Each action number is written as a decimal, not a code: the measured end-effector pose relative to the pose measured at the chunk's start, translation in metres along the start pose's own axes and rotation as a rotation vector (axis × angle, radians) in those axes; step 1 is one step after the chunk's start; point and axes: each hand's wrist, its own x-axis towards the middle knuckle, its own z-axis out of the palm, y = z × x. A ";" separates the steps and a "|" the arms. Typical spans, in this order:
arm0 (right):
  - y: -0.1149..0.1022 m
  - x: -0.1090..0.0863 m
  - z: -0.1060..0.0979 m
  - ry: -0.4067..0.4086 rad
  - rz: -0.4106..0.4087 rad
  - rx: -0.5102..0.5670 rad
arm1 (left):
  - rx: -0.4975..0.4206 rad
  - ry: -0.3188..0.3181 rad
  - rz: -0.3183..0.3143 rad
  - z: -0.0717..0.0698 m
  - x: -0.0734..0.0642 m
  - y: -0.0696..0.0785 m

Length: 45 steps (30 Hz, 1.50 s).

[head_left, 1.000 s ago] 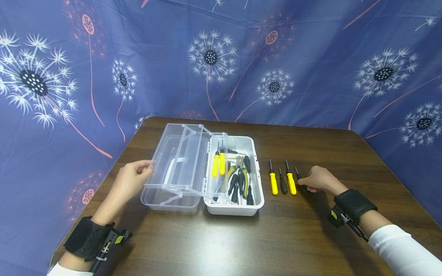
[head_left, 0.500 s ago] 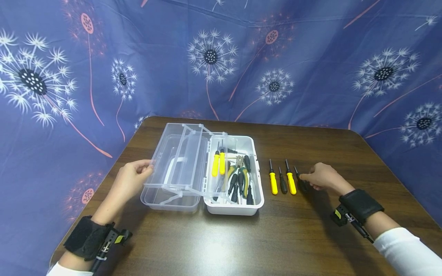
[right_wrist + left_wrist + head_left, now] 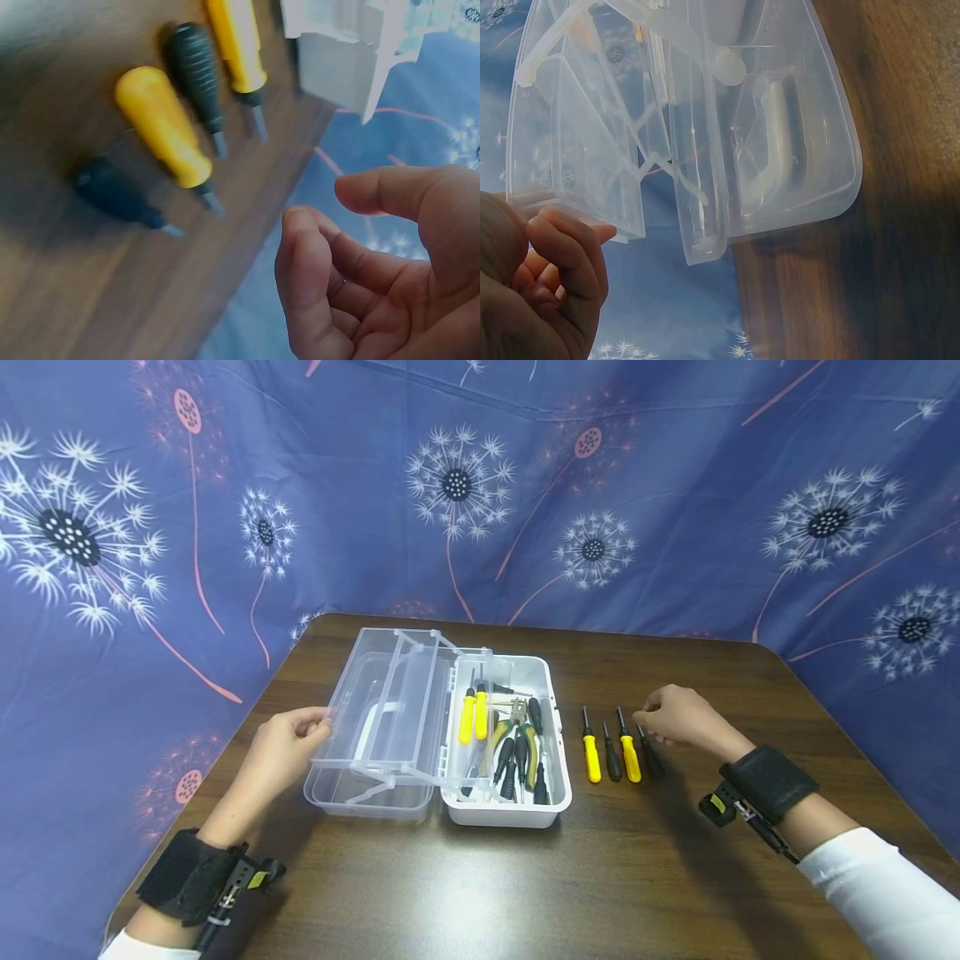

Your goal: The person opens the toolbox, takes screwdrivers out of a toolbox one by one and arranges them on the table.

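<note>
My left hand [image 3: 283, 745] pinches the left edge of a clear plastic tray [image 3: 592, 150], part of the fold-out trays on the toolbox lid. The lid [image 3: 360, 806] lies opened to the left of the white toolbox [image 3: 510, 817]. Over the table my right hand [image 3: 678, 717] holds nothing; in the right wrist view its thumb and index fingertip stand apart. Just below it is a black screwdriver [image 3: 651, 758], the rightmost of a row on the table. Beside that lie a yellow screwdriver [image 3: 630, 758], another black screwdriver [image 3: 612, 760] and another yellow screwdriver [image 3: 592, 758].
Inside the toolbox are two yellow screwdrivers [image 3: 467, 718], green-and-yellow pliers [image 3: 531, 747] and several black-handled tools [image 3: 541, 787]. The brown wooden table [image 3: 480, 893] has a rounded back edge. Behind it hangs a blue dandelion-print cloth [image 3: 337, 485].
My right hand has let go of the rightmost black screwdriver and lifted away, up and slightly left. The left hand stays on the tray.
</note>
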 end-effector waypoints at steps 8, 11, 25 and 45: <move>-0.042 0.007 -0.006 0.030 -0.071 -0.063 | 0.007 0.013 0.000 -0.001 0.001 -0.001; -0.059 0.009 -0.004 0.046 -0.106 -0.076 | 0.006 0.014 -0.003 -0.001 0.001 0.000; -0.124 0.023 0.011 0.100 -0.241 -0.110 | -0.010 0.006 -0.002 0.001 0.001 0.000; -0.181 0.034 0.034 0.092 -0.330 -0.133 | -0.009 0.015 0.004 -0.001 -0.001 0.000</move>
